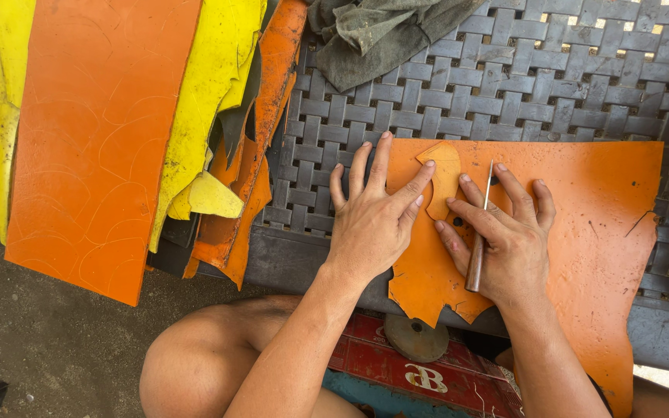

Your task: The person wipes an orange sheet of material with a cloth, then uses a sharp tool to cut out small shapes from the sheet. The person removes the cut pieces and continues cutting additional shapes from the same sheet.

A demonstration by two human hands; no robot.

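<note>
An orange sheet (590, 209) lies flat on a grey woven surface (536, 85). A small orange shaped template (444, 176) rests on its upper left part. My left hand (372, 218) lies flat with fingers spread, the index finger pressing the template's edge. My right hand (509, 236) grips a thin metal awl with a brown wooden handle (475, 265); its tip touches the sheet just right of the template.
A large orange sheet (98, 131) with scratched outlines, yellow scraps (210, 85) and orange offcuts (261, 155) pile up at left. A grey-green cloth (381, 31) lies at the top. A red box (420, 371) with a round metal piece (416, 337) sits below, near my knee (203, 364).
</note>
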